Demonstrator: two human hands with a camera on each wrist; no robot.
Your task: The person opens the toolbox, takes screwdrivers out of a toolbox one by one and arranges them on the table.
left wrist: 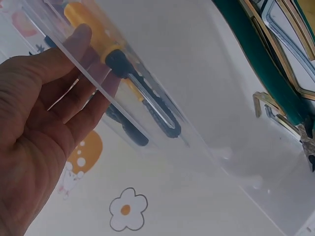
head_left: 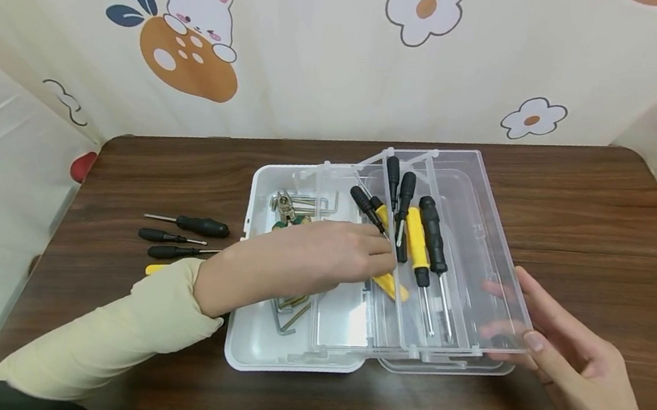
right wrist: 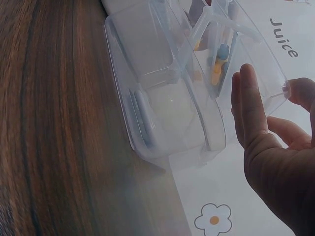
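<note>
My right hand [head_left: 582,369] holds the near right corner of a clear plastic tray [head_left: 488,204], thumb on its rim and fingers spread along its wall. Several screwdrivers lie in the tray, among them a yellow-handled screwdriver [head_left: 417,236] and a long black-handled screwdriver [head_left: 433,228]. Over the tray's left side reaches my left hand [head_left: 353,252]. In the left wrist view its loosely bent fingers [left wrist: 81,105] overlap the clear wall beside a yellow handle [left wrist: 91,27]. Below is a white box [head_left: 249,352] with hex keys [head_left: 293,317] and green-handled pliers [left wrist: 266,59].
To the left on the wooden table [head_left: 185,167] lie several screwdrivers, including a black-handled screwdriver [head_left: 203,226] and a yellow handle [head_left: 154,269] partly behind the sleeve. A clear lid [head_left: 450,367] sits beneath the tray. A patterned curtain [head_left: 321,60] hangs behind the table.
</note>
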